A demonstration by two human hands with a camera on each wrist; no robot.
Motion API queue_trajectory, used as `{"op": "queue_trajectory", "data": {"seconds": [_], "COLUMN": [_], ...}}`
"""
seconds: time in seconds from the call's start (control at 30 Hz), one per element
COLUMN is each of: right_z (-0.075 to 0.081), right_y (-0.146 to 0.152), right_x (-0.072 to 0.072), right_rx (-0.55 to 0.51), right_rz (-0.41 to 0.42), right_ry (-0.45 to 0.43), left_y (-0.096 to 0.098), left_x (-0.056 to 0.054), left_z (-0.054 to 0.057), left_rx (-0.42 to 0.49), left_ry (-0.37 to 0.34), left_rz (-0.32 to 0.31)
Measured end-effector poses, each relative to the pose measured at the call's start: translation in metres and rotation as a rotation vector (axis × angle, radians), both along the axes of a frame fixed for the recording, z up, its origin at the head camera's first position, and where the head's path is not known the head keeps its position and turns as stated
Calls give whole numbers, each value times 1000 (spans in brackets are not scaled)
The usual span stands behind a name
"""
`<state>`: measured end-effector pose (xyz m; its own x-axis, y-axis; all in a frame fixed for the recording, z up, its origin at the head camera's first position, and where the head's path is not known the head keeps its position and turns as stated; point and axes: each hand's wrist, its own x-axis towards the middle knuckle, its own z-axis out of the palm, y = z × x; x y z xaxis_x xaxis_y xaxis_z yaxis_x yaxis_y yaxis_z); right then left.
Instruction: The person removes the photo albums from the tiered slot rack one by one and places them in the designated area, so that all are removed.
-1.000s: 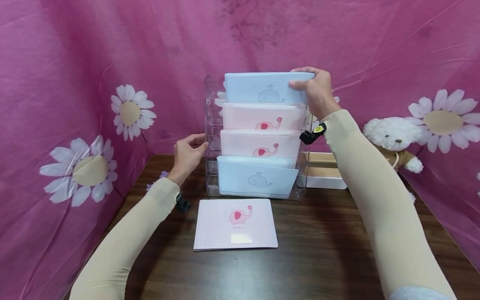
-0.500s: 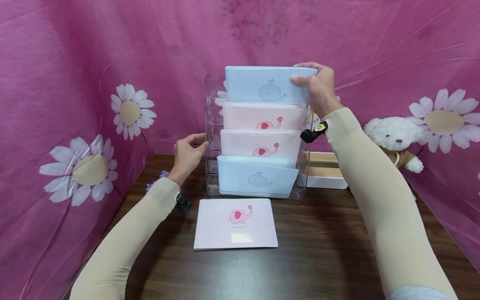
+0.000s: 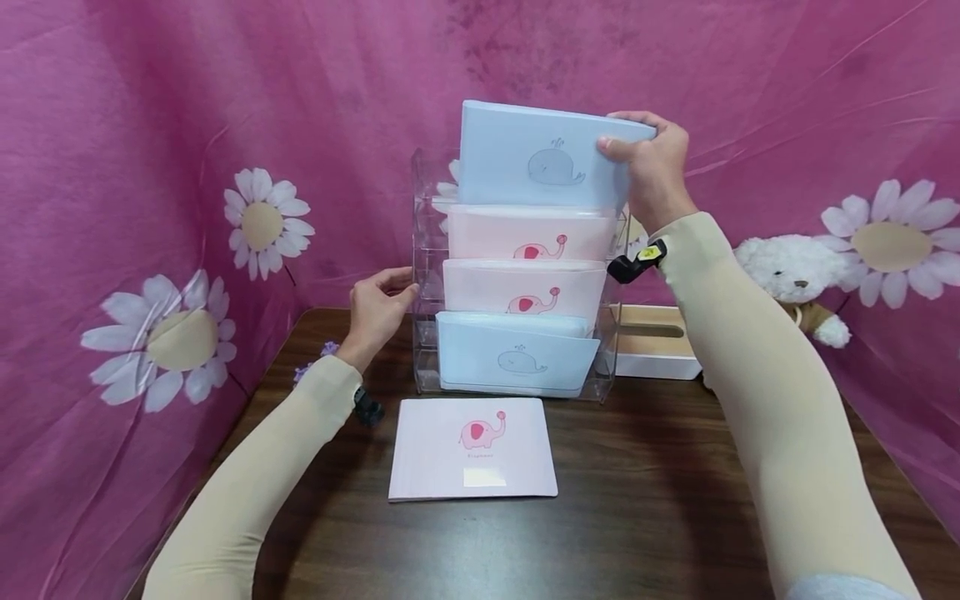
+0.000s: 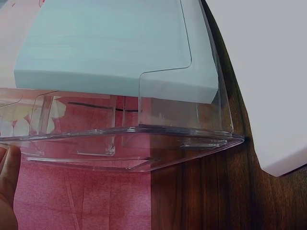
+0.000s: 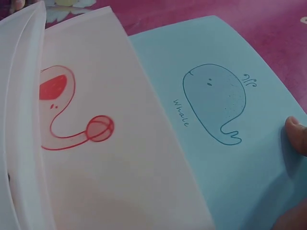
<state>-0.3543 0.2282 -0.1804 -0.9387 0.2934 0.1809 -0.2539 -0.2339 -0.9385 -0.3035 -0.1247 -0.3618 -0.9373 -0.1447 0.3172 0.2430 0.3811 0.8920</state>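
A clear plastic rack (image 3: 423, 379) stands on the table, with booklets stepped up in its tiers. My right hand (image 3: 660, 171) pinches the right edge of the top light-blue whale booklet (image 3: 502, 154), thumb on the front cover. That booklet is raised and slightly tilted, its lower edge hidden behind a pink elephant booklet (image 3: 487, 229). Below come another pink elephant booklet (image 3: 476, 283) and blue whale booklets (image 3: 472, 358) at the bottom. My left hand (image 3: 378, 312) holds the rack's left side, its fingers partly hidden by the rack. In the right wrist view, the thumb (image 5: 295, 134) lies on the blue cover.
A pink elephant booklet (image 3: 431, 454) lies flat on the wooden table (image 3: 615, 517) before the rack. To the right are a white box with a wooden lid (image 3: 660, 367) and a white plush bear (image 3: 795, 258). Purple flowers (image 3: 303, 371) stand left; a pink curtain (image 3: 337, 100) hangs behind.
My right hand has moved up and a little to the right, lifting the blue whale booklet so more of its cover shows. The left hand has stayed at the rack's side.
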Motion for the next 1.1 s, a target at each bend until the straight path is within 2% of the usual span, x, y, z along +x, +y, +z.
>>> {"op": "queue_trajectory", "data": {"seconds": [0.37, 0.67, 0.83, 1.1], "right_z": [22, 34, 37, 37], "right_y": [6, 24, 41, 66], "right_x": [8, 18, 31, 59], "right_rx": [-97, -175, -226, -372], "right_rz": [-53, -80, -88, -112], "right_ry": [77, 131, 143, 189], "left_y": [1, 2, 3, 2], "left_x": [-2, -2, -2, 0], "left_z": [2, 2, 1, 2], "left_rx": [12, 1, -3, 3], "left_ry": [2, 6, -7, 2], "left_rz": [13, 10, 4, 3]}}
